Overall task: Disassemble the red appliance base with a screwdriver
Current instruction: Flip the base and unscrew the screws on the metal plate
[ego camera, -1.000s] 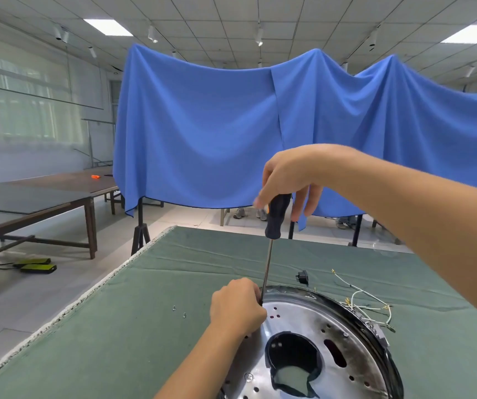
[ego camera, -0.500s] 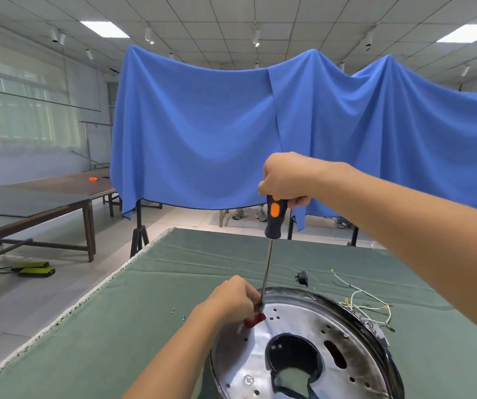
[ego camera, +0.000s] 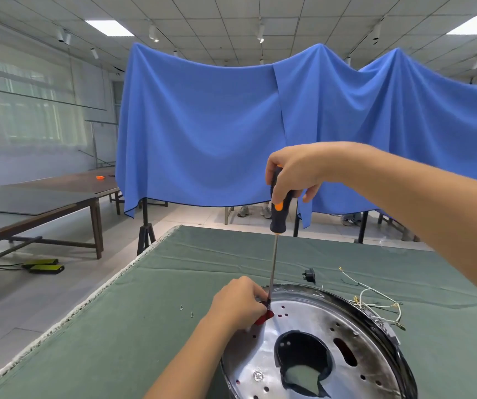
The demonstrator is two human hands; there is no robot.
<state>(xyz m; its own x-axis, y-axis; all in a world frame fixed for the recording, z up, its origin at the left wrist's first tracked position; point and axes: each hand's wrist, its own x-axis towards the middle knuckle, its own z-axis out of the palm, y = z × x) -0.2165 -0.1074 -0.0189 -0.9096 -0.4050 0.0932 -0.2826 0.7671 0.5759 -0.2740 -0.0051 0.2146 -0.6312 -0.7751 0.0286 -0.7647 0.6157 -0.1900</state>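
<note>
Driving a screw at the far-left rim of the appliance base point(ego camera: 318, 341), which lies on the green counter point(ego camera: 145, 326) at its near edge. Right hand point(ego camera: 295, 174) is wrapped around the handle top of the screwdriver point(ego camera: 277, 214), shaft near vertical, tip down at the rim. Left hand point(ego camera: 237, 305) has fingers curled, pinching a red part point(ego camera: 264, 318) right at the tip. To do it well, I'd keep the shaft square to the screw, press down while turning, and steady the base so it doesn't spin. Two loose screws point(ego camera: 187, 311) lie left of the base, wires point(ego camera: 375, 300) to its far right.
</note>
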